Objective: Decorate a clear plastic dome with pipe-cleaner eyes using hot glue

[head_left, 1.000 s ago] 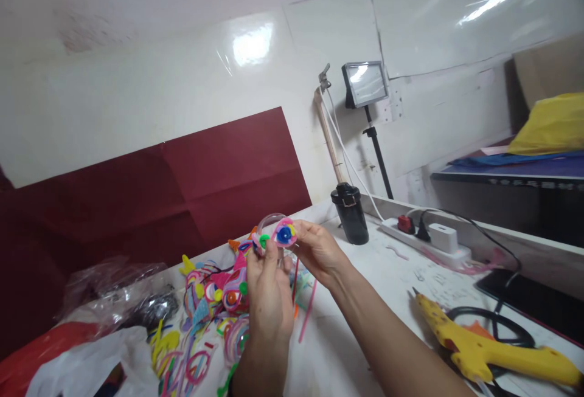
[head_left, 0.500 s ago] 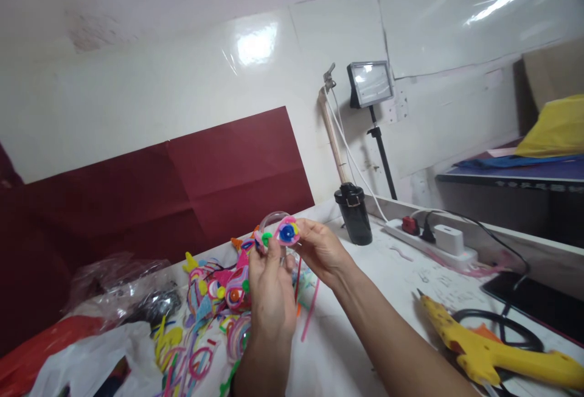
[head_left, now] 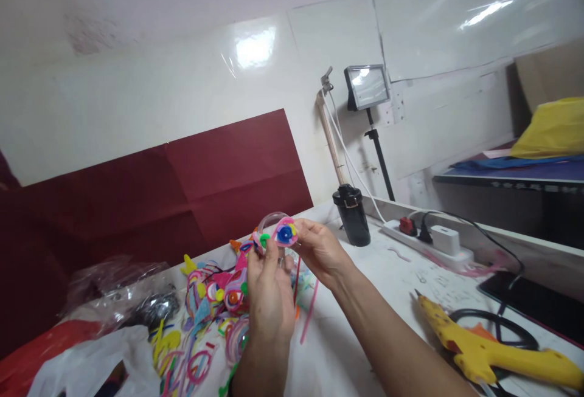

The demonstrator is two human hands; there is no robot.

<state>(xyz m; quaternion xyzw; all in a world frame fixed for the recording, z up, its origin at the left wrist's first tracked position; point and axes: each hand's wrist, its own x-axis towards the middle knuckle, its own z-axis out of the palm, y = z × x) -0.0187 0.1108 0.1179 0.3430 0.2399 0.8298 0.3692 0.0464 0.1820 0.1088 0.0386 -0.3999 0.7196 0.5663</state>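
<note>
Hands (head_left: pixel 271 290) both gripping blue-eyed craft piece (head_left: pixel 286 234) — black canister (head_left: pixel 353 224) upright, white bag (head_left: pixel 86 357) crumpled — contents unclear.

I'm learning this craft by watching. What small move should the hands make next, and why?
Probably a gentle press by the right hand on the blue-centred pink piece, while the left hand steadies the clear rounded item. The right hand's grip is at the piece's edge, the left seems to hold the item, and whether the piece is firmly attached can't be seen.
</note>
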